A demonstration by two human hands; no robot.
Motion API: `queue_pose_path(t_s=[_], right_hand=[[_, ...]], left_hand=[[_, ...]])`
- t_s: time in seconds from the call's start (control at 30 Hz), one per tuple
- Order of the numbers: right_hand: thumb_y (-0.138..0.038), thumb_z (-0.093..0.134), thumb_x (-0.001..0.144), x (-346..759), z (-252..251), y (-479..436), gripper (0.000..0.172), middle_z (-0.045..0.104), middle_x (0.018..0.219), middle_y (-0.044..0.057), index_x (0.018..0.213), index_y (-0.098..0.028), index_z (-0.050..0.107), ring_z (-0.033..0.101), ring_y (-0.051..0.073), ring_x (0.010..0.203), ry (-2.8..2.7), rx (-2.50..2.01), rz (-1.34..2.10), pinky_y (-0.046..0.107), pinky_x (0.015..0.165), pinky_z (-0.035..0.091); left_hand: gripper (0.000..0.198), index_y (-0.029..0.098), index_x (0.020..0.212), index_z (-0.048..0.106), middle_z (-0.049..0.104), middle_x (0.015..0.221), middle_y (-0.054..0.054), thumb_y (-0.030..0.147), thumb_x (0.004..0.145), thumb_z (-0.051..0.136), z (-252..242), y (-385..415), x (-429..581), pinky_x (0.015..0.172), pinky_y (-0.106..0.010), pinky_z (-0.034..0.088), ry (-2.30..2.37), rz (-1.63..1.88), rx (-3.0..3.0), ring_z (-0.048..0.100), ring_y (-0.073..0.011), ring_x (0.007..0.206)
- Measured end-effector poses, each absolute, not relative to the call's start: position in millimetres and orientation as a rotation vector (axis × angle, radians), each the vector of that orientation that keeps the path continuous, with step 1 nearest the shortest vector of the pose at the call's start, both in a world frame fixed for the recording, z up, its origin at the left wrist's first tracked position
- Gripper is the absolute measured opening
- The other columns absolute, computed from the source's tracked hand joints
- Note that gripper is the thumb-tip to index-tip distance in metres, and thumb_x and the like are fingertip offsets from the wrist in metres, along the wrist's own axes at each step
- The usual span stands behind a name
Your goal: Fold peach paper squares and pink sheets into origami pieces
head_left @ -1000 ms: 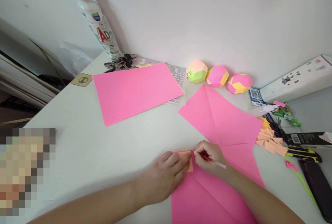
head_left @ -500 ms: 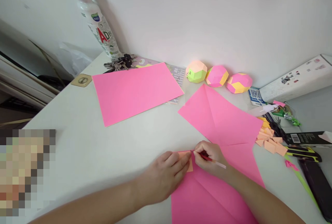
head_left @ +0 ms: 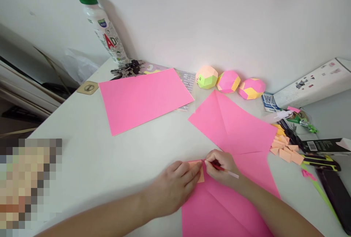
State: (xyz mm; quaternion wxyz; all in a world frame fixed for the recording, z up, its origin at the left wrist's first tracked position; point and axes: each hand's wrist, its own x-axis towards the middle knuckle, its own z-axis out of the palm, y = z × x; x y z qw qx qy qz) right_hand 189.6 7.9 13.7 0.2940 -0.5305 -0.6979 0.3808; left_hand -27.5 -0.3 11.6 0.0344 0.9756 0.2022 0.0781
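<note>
Still pinching the slim red pen [head_left: 225, 170] in the right hand [head_left: 223, 162], just beside the peach square's [head_left: 202, 177] upper corner, no visible shift over the last second. Still pressing that square down with flat left fingers [head_left: 189, 174], gripping nothing, at the top edge of the creased pink paper [head_left: 227, 207]. Seemingly keeping square and paper lined up.

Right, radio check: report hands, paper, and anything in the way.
Left hand over orange piece, hiding part of it. Right hand gripping red pen, point by the piece's corner. Creased pink paper underneath; possible hindrance: left hand, close beside the pen.
</note>
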Motion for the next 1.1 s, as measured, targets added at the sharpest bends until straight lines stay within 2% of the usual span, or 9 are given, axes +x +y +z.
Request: queue_pose_path(t_s=[0.1, 0.2, 0.3, 0.37, 0.57, 0.7, 0.9, 1.1], right_hand=[[-0.017, 0.052, 0.078, 191, 12, 8, 0.016, 0.05, 0.057, -0.004, 0.064, -0.02, 0.045, 0.042, 0.007, 0.047, -1.728, -1.399, 1.051, 0.02, 0.044, 0.035], [-0.022, 0.053, 0.08, 192, 10, 9, 0.015, 0.049, 0.058, -0.005, 0.066, -0.021, 0.046, 0.04, 0.007, 0.047, -1.598, -1.405, 1.087, 0.021, 0.044, 0.035], [-0.024, 0.054, 0.08, 193, 7, 10, 0.015, 0.048, 0.057, -0.005, 0.067, -0.021, 0.045, 0.04, 0.008, 0.047, -1.528, -1.397, 1.131, 0.021, 0.044, 0.035], [-0.024, 0.054, 0.079, 193, 4, 10, 0.015, 0.046, 0.056, -0.006, 0.067, -0.021, 0.045, 0.039, 0.008, 0.047, -1.516, -1.39, 1.143, 0.021, 0.044, 0.033], [-0.022, 0.053, 0.076, 191, -2, 9, 0.014, 0.04, 0.051, -0.008, 0.065, -0.02, 0.045, 0.035, 0.007, 0.046, -1.526, -1.355, 1.027, 0.02, 0.044, 0.029], [-0.021, 0.052, 0.074, 187, -3, 11, 0.015, 0.039, 0.051, -0.008, 0.062, -0.02, 0.043, 0.035, 0.007, 0.046, -1.517, -1.332, 0.921, 0.02, 0.045, 0.028], [-0.024, 0.051, 0.071, 180, -5, 25, 0.018, 0.037, 0.05, -0.008, 0.059, -0.022, 0.039, 0.034, 0.008, 0.047, -1.441, -1.344, 0.775, 0.021, 0.046, 0.029], [-0.026, 0.053, 0.068, 169, -2, 53, 0.017, 0.041, 0.05, -0.007, 0.056, -0.022, 0.04, 0.038, 0.009, 0.047, -1.392, -1.334, 0.722, 0.022, 0.046, 0.03]], left_hand=[[0.036, 0.012, 0.125, 0.053, 0.041, 0.143, -0.012, 0.024, 0.093, 0.042, 10, -2, -28, 0.079, -0.034, 0.041, 0.623, 0.235, 2.995, 0.05, -0.0223, 0.1], [0.044, 0.008, 0.133, 0.045, 0.039, 0.144, -0.014, 0.028, 0.094, 0.041, 7, -6, -28, 0.094, -0.039, 0.038, 0.666, 0.274, 2.976, 0.047, -0.0263, 0.114], [0.064, 0.006, 0.141, 0.032, 0.03, 0.148, -0.019, 0.048, 0.093, 0.038, 4, -15, -29, 0.109, -0.046, 0.024, 0.606, 0.308, 2.899, 0.026, -0.0335, 0.136], [0.078, 0.006, 0.146, 0.021, 0.019, 0.151, -0.023, 0.059, 0.09, 0.035, 2, -22, -29, 0.111, -0.05, 0.019, 0.531, 0.301, 2.83, 0.015, -0.0366, 0.14], [0.081, 0.011, 0.149, 0.004, 0.001, 0.153, -0.022, 0.06, 0.091, 0.032, 0, -29, -27, 0.114, -0.053, 0.012, 0.472, 0.188, 2.742, 0.002, -0.0369, 0.141], [0.08, 0.011, 0.149, 0.003, 0.0, 0.152, -0.022, 0.06, 0.092, 0.032, 8, -29, -24, 0.113, -0.053, 0.014, 0.465, 0.095, 2.727, 0.002, -0.0368, 0.141], [0.077, 0.008, 0.148, 0.015, 0.003, 0.151, -0.022, 0.059, 0.092, 0.031, 28, -31, -25, 0.113, -0.054, 0.017, 0.521, -0.088, 2.655, 0.005, -0.0371, 0.14], [0.074, 0.009, 0.148, 0.016, 0.005, 0.152, -0.018, 0.052, 0.092, 0.04, 32, -22, -32, 0.115, -0.048, 0.018, 0.562, -0.082, 2.619, 0.007, -0.0323, 0.141]])
